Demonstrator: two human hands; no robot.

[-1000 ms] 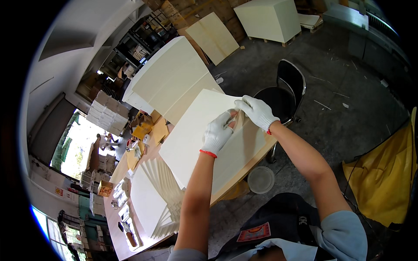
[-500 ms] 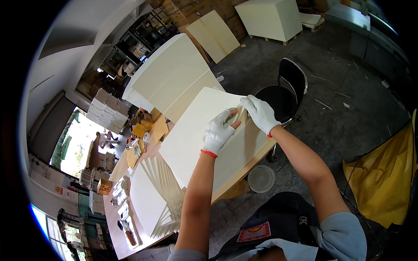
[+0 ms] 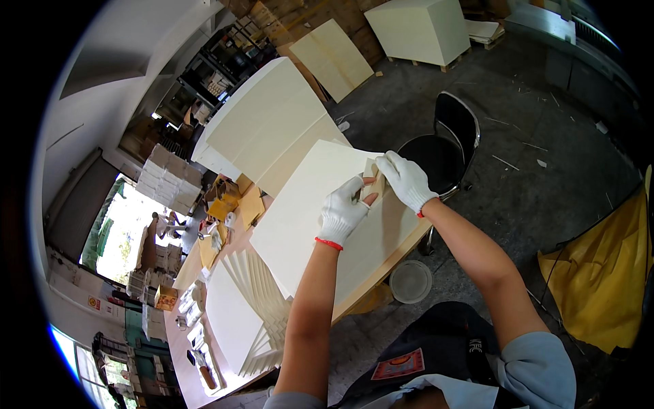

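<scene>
A stack of large off-white paperboard sheets (image 3: 310, 198) lies on the table in front of me. At its near right corner, some sheet edges (image 3: 373, 184) are lifted and bent upward between my hands. My left hand (image 3: 345, 210), in a white knit glove with bare thumb and fingertip showing, closes on the lifted edges from the left. My right hand (image 3: 407, 180), in a similar glove, grips the same corner from the right, its fingers curled over the top. How many sheets are caught is hidden.
Fanned sheets (image 3: 255, 310) lie at the table's near left, beside a white tray (image 3: 204, 354). Taller sheets (image 3: 269, 123) stand on the far part. A black chair (image 3: 436, 146) is right of the table, a round lidded tub (image 3: 411, 281) below its edge, and yellow cloth (image 3: 596, 273) farther right.
The thumb and fingers of my left hand have drawn in on the lifted sheet edges, which now bend up more steeply. My right hand stays nearly in place.
</scene>
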